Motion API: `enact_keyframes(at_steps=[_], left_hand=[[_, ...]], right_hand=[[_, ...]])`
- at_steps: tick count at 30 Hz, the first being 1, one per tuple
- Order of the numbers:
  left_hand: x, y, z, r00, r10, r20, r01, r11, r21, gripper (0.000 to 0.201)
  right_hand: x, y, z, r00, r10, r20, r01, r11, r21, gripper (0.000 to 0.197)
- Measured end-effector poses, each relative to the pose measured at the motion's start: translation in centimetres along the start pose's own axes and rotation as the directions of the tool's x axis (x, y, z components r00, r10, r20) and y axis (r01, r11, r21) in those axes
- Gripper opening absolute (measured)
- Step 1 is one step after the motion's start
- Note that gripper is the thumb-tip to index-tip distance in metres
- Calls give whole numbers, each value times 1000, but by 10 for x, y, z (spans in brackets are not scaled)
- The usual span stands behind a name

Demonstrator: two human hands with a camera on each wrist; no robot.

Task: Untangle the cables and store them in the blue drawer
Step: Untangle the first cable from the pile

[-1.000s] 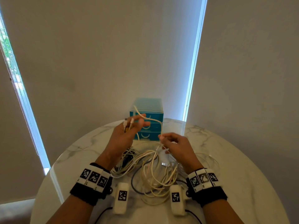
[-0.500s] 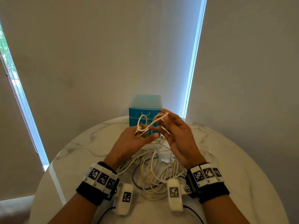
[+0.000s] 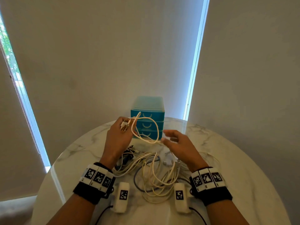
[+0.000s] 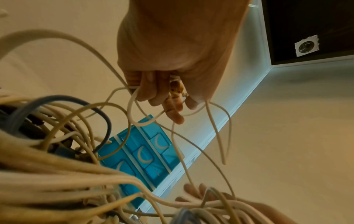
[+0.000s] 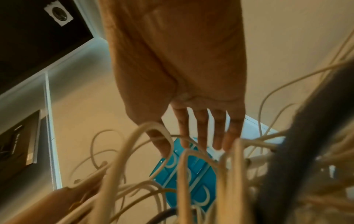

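The untangling step was in hand. Left of the blue drawer unit [image 3: 147, 118], the left hand [image 3: 119, 136] was raised, its fingers [image 4: 153, 92] curled round a white cable [image 3: 146, 129] and its plug ends. The cable's loop ran from that hand across the unit's front, long axis roughly left to right, to the right hand [image 3: 176, 143], whose fingers [image 5: 201, 128] were spread loose, gripping nothing. The remaining cables [image 3: 155, 172] lay heaped on the tabletop [image 3: 227, 159], nearer than the unit. Next, the loop probably needed drawing free of that heap.
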State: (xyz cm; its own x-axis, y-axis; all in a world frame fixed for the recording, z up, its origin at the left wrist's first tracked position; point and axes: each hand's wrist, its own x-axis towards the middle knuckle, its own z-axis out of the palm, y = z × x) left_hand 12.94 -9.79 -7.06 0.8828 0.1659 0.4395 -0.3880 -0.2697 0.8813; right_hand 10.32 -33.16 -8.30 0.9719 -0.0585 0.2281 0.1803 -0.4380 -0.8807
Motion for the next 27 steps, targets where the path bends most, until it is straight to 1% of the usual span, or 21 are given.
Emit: enact_keyframes(at_steps=[1,2,3,4,5,6,7,8,9,10,12,13,15,16,18,20,21,23,24,26,27], left_hand=[[1,0,0,1000,5,-9,-5,1000,-4,17],[0,1,-1,1000,11,-17,-12,1000,-6,14],[0,2,-1,1000,16,-23,-16,1000,-7,12],[-1,4,-2,1000,15,-25,-16,1000,-9,11],[-1,4,-3,1000,8,-23,-8,1000,-2,12],[-1,3,-4,1000,-6,-18,6,1000,7,14],[1,1,-7,1000,-24,-7,24,1000,20,17],[2,-2,-9,999,-41,13,41,998,40,21],[5,-6,-10,998,-53,37,50,996,79,23],[7,-10,-11,997,-60,53,52,989,137,23],[11,-15,-13,997,-75,35,64,965,255,23],[14,-16,-15,996,-93,4,88,955,282,25],[19,-19,-20,989,-126,-77,142,955,259,28],[21,-21,-22,982,-141,-122,165,963,215,29],[24,-24,-27,963,-171,-208,188,980,65,29],[24,-22,-28,947,-179,-268,171,984,-55,26],[22,-17,-27,947,-167,-275,149,985,-84,25],[16,-3,-25,968,-121,-222,98,989,-111,26],[11,7,-24,983,-96,-158,75,989,-130,28],[-3,31,-19,999,-42,27,45,988,-149,35],[-9,40,-16,992,-15,122,31,991,-130,38]], right_hand=[[0,3,-1,995,74,66,-72,997,-34,29],[-1,3,-1,983,122,139,-117,992,-40,27],[-4,0,-3,972,131,194,-125,991,-43,26],[-5,-3,-5,972,107,210,-100,994,-40,27],[-6,-4,-7,983,63,171,-62,998,-11,27],[-6,-5,-9,998,12,58,-15,999,41,24],[-4,-6,-13,995,-19,-102,31,993,115,22],[-2,-5,-16,965,-29,-262,82,978,193,20],[0,-5,-20,922,-19,-386,132,954,269,19],[2,-4,-22,889,14,-457,166,922,351,20],[2,-4,-28,861,105,-498,189,843,504,24],[2,-4,-31,854,142,-501,194,806,559,26],[3,-6,-35,853,157,-497,218,759,613,28],[3,-8,-36,857,147,-493,230,747,623,28],[3,-12,-36,878,117,-464,251,712,655,28],[3,-17,-35,901,101,-421,258,656,709,29],[1,-19,-34,914,89,-397,259,625,736,29],[-2,-24,-28,942,45,-332,244,587,772,26],[-3,-27,-23,955,12,-295,229,603,765,24],[-4,-30,-9,971,-72,-227,213,691,691,24],[-5,-32,-2,973,-107,-207,218,729,649,26]])
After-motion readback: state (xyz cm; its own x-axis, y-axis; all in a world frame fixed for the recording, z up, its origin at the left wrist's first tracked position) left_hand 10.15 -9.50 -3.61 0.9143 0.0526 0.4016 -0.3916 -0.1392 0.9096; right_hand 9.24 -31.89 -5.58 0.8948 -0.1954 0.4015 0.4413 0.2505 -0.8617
